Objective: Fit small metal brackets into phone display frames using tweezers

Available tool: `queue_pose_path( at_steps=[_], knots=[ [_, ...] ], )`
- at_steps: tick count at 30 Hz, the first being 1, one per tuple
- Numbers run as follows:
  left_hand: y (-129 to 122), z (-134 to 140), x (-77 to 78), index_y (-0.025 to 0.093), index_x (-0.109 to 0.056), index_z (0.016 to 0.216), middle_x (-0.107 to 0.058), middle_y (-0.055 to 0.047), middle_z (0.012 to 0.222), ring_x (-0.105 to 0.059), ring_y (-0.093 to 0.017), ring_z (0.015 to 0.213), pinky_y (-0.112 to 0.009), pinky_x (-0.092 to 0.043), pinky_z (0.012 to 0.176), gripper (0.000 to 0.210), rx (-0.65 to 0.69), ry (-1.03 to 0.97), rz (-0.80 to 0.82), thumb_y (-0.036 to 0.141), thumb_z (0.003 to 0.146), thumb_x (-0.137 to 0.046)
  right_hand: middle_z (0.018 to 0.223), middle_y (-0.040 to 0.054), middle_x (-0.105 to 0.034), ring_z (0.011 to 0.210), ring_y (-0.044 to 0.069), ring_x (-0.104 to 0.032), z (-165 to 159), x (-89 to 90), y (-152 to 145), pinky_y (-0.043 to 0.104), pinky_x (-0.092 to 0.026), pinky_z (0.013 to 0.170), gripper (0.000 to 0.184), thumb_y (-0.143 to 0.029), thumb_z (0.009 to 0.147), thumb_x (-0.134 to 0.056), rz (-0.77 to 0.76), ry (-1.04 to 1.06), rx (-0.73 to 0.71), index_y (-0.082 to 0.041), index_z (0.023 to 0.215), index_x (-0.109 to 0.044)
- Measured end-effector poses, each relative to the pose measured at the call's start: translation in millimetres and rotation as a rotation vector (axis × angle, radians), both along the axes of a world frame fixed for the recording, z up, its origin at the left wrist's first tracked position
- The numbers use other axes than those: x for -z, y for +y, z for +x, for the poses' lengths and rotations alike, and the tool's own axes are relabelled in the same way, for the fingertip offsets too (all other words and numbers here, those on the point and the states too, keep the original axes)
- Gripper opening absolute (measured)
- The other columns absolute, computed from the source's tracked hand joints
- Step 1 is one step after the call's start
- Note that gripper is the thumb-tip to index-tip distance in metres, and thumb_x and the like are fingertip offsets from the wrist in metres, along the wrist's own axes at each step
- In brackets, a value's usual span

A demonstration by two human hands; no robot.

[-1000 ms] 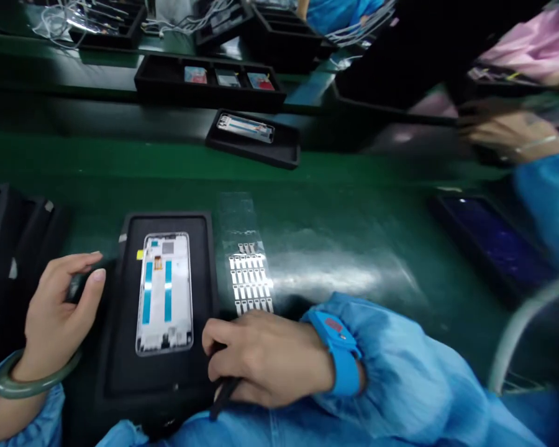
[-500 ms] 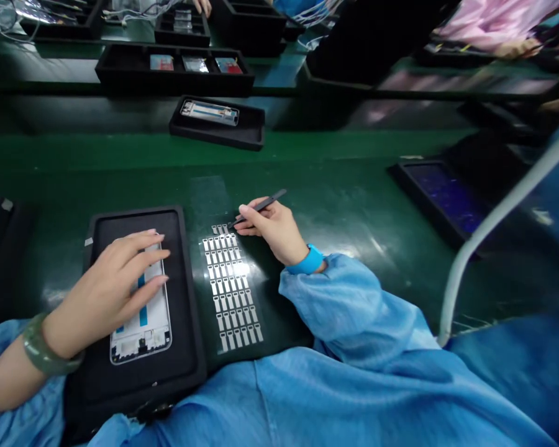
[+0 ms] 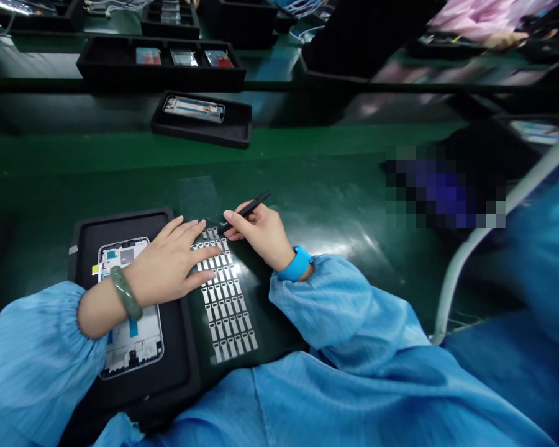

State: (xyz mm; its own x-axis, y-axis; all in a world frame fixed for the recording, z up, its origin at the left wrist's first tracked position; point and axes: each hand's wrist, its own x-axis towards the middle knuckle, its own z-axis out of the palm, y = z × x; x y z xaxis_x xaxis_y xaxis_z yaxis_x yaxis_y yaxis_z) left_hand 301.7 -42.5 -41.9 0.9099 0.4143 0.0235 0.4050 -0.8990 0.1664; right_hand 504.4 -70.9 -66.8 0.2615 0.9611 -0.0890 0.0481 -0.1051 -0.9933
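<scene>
Pinched in my right hand (image 3: 261,233) is a pair of black tweezers (image 3: 254,203), its tip down by the top row of a clear sheet of small silver parts (image 3: 223,310). My left hand (image 3: 172,257) is open, fingers spread over the upper left of that sheet; whether the fingertips touch it I cannot tell. Under my left wrist lies a white phone frame (image 3: 146,341) with blue strips, partly hidden by the forearm. It rests in a black tray (image 3: 179,357) to the left of the sheet.
Farther back, a smaller black tray (image 3: 235,127) holds another phone frame (image 3: 193,108). On the shelf behind stands a compartment box (image 3: 116,71) with several flat packs. A pale curved tube (image 3: 466,261) rises at right. A co-worker's hand (image 3: 505,40) shows at top right.
My left hand has moved right, from above the phone frame to over the sheet of silver parts. My right hand still holds the tweezers at the sheet's top row. The view has shifted slightly.
</scene>
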Motion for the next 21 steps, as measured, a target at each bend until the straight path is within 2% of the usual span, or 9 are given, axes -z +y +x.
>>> queue_pose_path(
  at_steps=[21],
  knots=[
    [-5.8,-0.5,-1.5,0.029,-0.052,0.128,-0.041,-0.013,0.141,-0.037,-0.030,0.132,-0.053,-0.026,0.110,0.041,-0.031,-0.035,0.013,0.046,0.091,-0.043,0.060,-0.0022,-0.063,0.054,0.013,-0.067,-0.8,2.1,-0.8,0.021,-0.057,0.050,0.032,-0.043,0.070,-0.071,0.003,-0.043,0.000,-0.018,0.080,-0.054]
  ],
)
